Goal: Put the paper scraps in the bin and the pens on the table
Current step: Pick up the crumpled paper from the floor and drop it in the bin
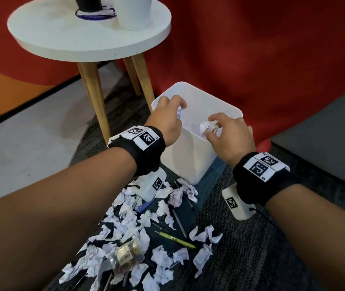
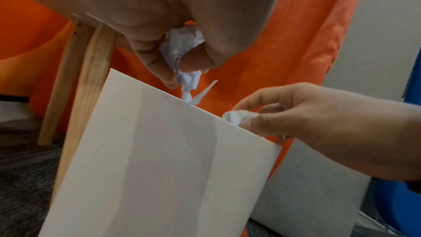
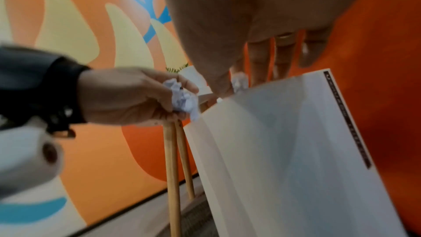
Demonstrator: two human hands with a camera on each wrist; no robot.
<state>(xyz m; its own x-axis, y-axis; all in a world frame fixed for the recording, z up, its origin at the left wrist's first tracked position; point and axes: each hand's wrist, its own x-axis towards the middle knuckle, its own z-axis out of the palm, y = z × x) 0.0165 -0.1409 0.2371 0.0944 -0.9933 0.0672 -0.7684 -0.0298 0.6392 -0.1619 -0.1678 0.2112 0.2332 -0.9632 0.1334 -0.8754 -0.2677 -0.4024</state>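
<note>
Both hands hover over the open white bin [image 1: 188, 162] on the carpet. My left hand [image 1: 170, 114] grips a crumpled paper scrap [image 1: 180, 113] above the bin's left side; the left wrist view shows the scrap [image 2: 182, 49] pinched between thumb and fingers, its tail hanging over the bin rim [image 2: 205, 109]. At the near rim, my right hand [image 1: 228, 133] holds a paper ball [image 1: 206, 127] in its fingertips. Several crumpled scraps [image 1: 125, 223] lie scattered on the carpet in front of the bin, with a green pen [image 1: 176, 240] and dark pens [image 1: 180, 219] among them.
A round white side table [image 1: 89, 32] on wooden legs [image 1: 95, 103] stands behind and left of the bin, carrying a black cup [image 1: 87, 4] and a white pot [image 1: 132, 12]. A red beanbag [image 1: 262, 59] rises behind the bin. A clear plastic wrapper [image 1: 125, 255] lies among the scraps.
</note>
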